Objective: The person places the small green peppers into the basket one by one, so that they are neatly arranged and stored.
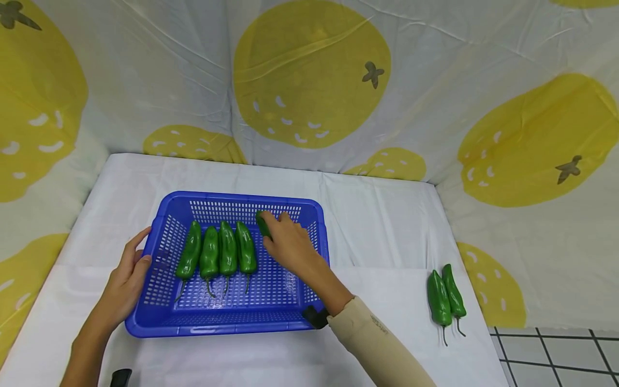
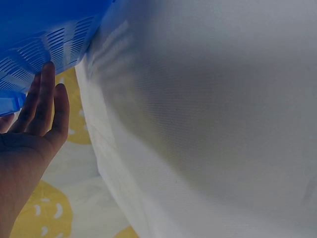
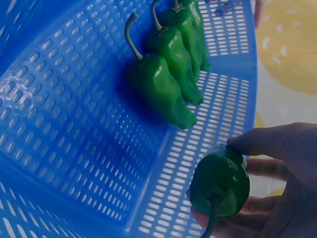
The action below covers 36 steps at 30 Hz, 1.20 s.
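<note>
My right hand (image 1: 292,244) holds a glossy green pepper (image 3: 220,186) between thumb and fingers, inside the blue basket (image 1: 227,330) near its far right part. The pepper's stem points towards the camera in the right wrist view. Four... several more green peppers (image 1: 228,250) lie side by side in the left half of the basket, stems towards the near side. Against the basket's left side rests my left hand (image 1: 127,282), thumb at the rim. Its fingers (image 2: 46,99) extend along the perforated outer wall in the left wrist view.
Two more green peppers (image 1: 439,298) lie on the white tablecloth (image 1: 382,295) at the right. Behind the table hangs a cloth (image 1: 425,64) with large yellow fruit prints. A dark object (image 1: 121,377) shows at the bottom left edge.
</note>
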Each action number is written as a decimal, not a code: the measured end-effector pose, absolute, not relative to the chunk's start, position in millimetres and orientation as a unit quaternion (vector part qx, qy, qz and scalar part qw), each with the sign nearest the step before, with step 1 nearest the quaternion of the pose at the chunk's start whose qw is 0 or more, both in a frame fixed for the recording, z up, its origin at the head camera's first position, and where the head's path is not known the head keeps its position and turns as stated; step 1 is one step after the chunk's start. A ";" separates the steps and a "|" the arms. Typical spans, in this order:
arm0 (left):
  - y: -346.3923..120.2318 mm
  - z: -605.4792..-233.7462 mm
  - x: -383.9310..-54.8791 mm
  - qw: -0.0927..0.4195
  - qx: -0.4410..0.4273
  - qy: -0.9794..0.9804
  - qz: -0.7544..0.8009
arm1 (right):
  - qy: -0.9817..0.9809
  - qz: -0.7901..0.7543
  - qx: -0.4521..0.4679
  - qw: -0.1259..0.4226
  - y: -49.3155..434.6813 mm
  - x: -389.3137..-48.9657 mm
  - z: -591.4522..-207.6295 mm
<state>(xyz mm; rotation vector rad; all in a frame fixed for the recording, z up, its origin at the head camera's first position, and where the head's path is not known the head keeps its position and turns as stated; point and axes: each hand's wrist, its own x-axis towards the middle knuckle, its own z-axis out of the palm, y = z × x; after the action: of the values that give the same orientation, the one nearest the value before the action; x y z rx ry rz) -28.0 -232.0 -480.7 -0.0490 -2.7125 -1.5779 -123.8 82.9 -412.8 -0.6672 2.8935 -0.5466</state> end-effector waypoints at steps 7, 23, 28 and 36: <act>-232.5 -480.2 -27.9 0.002 -0.015 -0.865 -0.501 | 0.958 -0.164 -0.219 0.089 72.2 -131.2 -422.5; -233.0 -479.9 -27.8 0.005 -0.016 -0.866 -0.499 | 0.956 -0.160 -0.171 0.179 52.2 -136.9 -436.9; -232.8 -480.2 -27.9 0.006 -0.018 -0.866 -0.499 | 0.944 -0.197 -0.137 0.227 49.5 -136.9 -440.7; -232.2 -480.3 -28.4 0.001 -0.013 -0.865 -0.501 | 0.933 -0.227 -0.104 0.261 49.3 -137.6 -442.6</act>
<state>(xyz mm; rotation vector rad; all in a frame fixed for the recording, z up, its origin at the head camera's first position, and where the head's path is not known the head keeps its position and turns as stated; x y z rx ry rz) -28.4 -232.2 -480.3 -0.0400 -2.7168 -1.5723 -137.6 49.3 -442.6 -0.2815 2.5257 -0.6137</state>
